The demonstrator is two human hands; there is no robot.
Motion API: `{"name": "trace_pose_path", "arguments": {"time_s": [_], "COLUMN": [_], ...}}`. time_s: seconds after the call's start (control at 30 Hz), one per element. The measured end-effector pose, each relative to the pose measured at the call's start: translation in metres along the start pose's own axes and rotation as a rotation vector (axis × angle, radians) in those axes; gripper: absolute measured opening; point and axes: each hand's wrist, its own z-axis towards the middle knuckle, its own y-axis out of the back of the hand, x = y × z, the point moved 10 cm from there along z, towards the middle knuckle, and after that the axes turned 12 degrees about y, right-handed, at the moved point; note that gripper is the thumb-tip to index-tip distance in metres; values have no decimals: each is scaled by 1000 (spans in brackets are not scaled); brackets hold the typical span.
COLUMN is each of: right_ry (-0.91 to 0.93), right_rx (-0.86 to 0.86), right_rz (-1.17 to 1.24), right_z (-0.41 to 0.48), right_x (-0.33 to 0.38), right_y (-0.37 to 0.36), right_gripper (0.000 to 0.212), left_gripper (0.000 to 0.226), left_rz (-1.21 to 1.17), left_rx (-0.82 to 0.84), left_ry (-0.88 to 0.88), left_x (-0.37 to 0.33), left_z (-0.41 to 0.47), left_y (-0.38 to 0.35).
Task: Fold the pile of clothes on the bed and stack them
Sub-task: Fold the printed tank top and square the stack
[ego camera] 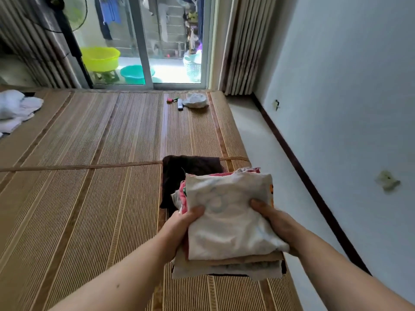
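**Both hands clamp the folded stack at the bed's edge**

We see the stack of folded clothes (pixel 226 263) held from both sides near the right edge of the bed (pixel 89 198), close to the strip of floor (pixel 258 142). The left hand (pixel 179 223) wraps its grip round the stack's left flank, thumb pressed on the white top garment (pixel 224 212). The right hand (pixel 276 221) mirrors it on the other flank, thumb on top, fingers hidden underneath.

We judge that this two-sided hold is there to keep the layers squared. The pieces differ in size, pink edges poke out on the left, and a one-handed lift would let them slide apart. Whether the stack rests on the bed or hangs just above it, we cannot tell; a dark shadow or cloth shows beneath it.

Just beyond lies a dark folded garment (pixel 190 167), flat on the mat, perhaps a second base. Far off at the left edge, loose white clothes (pixel 15 108) lie unfolded, so we judge the task not yet finished.
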Motion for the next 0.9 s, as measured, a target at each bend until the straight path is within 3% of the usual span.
{"name": "trace_pose_path", "arguments": {"time_s": [0.33,0.63,0.7,0.8,0.9], "right_ry": [-139,-133,-103,-62,-45], "right_rx": [148,83,41,13,-115], "right_rz": [57,7,-107,-490,-836], "right_z": [138,240,257,277,286], "right_x": [-133,-247,-256,-258,-248], "right_y": [7,9,15,26,39], "right_gripper": [55,50,57,77,113], "left_gripper": [72,72,76,93,118], "left_rz": [-7,18,73,191,377], "left_rx": [-163,-206,-246,-421,-678], "left_ry": [-22,-19,-15,57,134], "left_x": [49,104,110,118,116], "left_z": [115,235,253,267,260], "left_y": [79,159,170,195,212]}}
